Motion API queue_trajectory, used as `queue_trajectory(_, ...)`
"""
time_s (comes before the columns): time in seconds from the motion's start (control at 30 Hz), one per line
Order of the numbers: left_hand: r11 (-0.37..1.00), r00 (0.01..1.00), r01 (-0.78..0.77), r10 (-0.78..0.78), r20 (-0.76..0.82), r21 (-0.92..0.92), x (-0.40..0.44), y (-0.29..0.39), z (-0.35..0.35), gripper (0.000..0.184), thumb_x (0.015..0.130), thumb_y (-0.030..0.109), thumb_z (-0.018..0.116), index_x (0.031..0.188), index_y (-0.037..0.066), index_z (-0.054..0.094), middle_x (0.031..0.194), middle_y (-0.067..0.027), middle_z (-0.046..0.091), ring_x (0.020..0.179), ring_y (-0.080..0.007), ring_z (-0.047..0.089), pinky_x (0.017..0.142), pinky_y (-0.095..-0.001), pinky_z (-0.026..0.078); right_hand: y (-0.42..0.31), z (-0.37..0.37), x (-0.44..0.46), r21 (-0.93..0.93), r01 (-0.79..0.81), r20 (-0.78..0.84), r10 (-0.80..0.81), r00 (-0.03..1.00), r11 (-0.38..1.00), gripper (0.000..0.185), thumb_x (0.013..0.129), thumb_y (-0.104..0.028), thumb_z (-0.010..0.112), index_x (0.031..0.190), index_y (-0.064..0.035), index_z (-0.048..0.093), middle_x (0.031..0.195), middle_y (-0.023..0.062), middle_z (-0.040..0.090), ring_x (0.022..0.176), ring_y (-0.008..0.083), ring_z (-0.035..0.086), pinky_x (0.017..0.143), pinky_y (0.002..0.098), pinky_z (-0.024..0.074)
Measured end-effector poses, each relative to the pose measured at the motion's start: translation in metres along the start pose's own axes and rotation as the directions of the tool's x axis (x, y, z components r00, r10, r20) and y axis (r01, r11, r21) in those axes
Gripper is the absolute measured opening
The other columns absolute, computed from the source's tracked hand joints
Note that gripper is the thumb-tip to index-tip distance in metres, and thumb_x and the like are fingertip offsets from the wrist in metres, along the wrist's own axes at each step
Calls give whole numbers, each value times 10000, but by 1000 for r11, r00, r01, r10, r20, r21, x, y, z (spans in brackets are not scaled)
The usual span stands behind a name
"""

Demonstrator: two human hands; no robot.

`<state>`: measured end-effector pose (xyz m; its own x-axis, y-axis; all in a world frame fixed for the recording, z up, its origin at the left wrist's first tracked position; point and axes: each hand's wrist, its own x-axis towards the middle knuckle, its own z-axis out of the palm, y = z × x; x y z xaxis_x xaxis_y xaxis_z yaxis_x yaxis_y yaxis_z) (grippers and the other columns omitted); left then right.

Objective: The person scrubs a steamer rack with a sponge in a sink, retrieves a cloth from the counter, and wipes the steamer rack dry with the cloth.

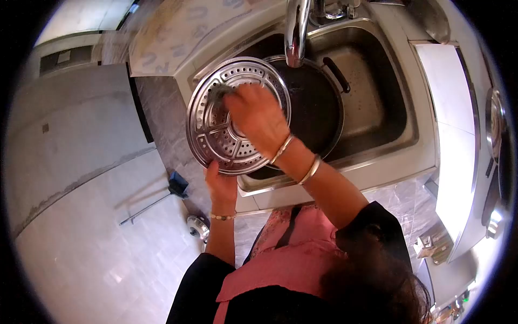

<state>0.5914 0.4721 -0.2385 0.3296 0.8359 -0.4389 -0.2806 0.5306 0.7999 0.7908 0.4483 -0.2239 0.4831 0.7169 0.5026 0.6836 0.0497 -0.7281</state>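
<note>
Scrubbing one steamer tray [208, 144], two hands [258, 116] (one beneath), one faucet [295, 38].

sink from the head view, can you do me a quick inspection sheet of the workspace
surface: steel sink set in a pale counter
job's things: perforated steel tray, tilted over the sink; dark round pan in the sink, partly behind the tray
clutter: dustpan with a long handle and a round shiny item, both on the floor
grip: left hand holds the tray's near edge; right hand is at a blurred dark pad, hold unclear
cables: nothing seen
surroundings: tap over the pan
</note>
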Motion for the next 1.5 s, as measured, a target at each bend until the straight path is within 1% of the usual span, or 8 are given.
queue_trajectory(0.2, 1000, 999, -25, 25, 27, -7, -3, 5, 3, 510, 772, 56, 421, 1281, 72, 402, 1262, -95, 478, 1145, -267, 474, 977, -457, 387, 41, -1, -6, -39, -292, -105, 287, 952, 956, 108, 699, -99, 568, 795, -50, 567, 773, 127, 510, 769, 299, 521, 670, 403, 434)
queue_trajectory(0.33, 995, 998, -52, 48, 49, 87, -10, 7, 0, 529, 748, 30, 408, 1276, 61, 404, 1247, -101, 491, 1134, -271, 481, 975, -464, 389, 8, -1, 12, 30, -16, -151, 20, 988, 999, 117, 666, -90, 592, 771, -48, 559, 764, 129, 505, 760, 298, 519, 671, 409, 431)
queue_trajectory(0.6, 998, 999, 40, -40, -8, -48, -6, 3, -4, 541, 714, 8, 466, 1253, 44, 428, 1220, -108, 512, 1123, -276, 491, 968, -448, 403, 31, -3, 2, -2, -193, -86, 192, 978, 981, 137, 663, -85, 594, 789, -44, 561, 787, 121, 505, 771, 306, 515, 680, 403, 426)
queue_trajectory(0.73, 999, 997, -22, 23, 70, -24, -11, 4, -6, 510, 740, 38, 489, 1247, 28, 434, 1236, -116, 502, 1136, -284, 481, 977, -454, 391, 5, -3, 15, 91, 11, -92, -2, 996, 996, 123, 676, -80, 577, 795, -52, 566, 784, 112, 505, 772, 283, 513, 690, 390, 421)
queue_trajectory(0.97, 992, 996, 62, -56, 63, -107, -4, 2, -22, 472, 772, 85, 542, 1232, 21, 460, 1256, -121, 496, 1162, -288, 463, 1001, -450, 365, 67, -2, -18, -181, -220, 34, 230, 973, 958, 141, 671, -97, 601, 794, -31, 584, 741, 131, 525, 740, 306, 533, 660, 415, 444)
queue_trajectory(1.07, 970, 991, 107, -87, 100, -217, 1, -3, -29, 476, 768, 70, 511, 1239, 29, 453, 1262, -122, 490, 1162, -286, 464, 996, -444, 378, 73, -13, -23, 12, -435, -61, 435, 899, 901, 272, 715, -165, 665, 915, -1, 580, 821, 157, 579, 773, 299, 571, 694, 381, 465)
queue_trajectory(1.27, 987, 991, 102, -89, 105, -125, -1, -9, -37, 501, 779, 99, 524, 1263, 28, 415, 1264, -109, 484, 1160, -279, 464, 983, -439, 393, 84, -8, -23, 597, -656, 234, 682, 693, 462, 324, 750, -124, 703, 1007, 1, 552, 895, 96, 626, 779, 160, 580, 702, 296, 472)
queue_trajectory(1.5, 977, 969, 55, -102, 226, 207, 17, 59, 0, 525, 770, 134, 586, 1247, -3, 415, 1194, -105, 527, 1060, -224, 537, 907, -374, 457, 92, -15, -20, 602, -486, 224, 450, 865, 634, 305, 748, -75, 688, 1025, -25, 572, 925, 93, 628, 825, 174, 589, 732, 282, 466)
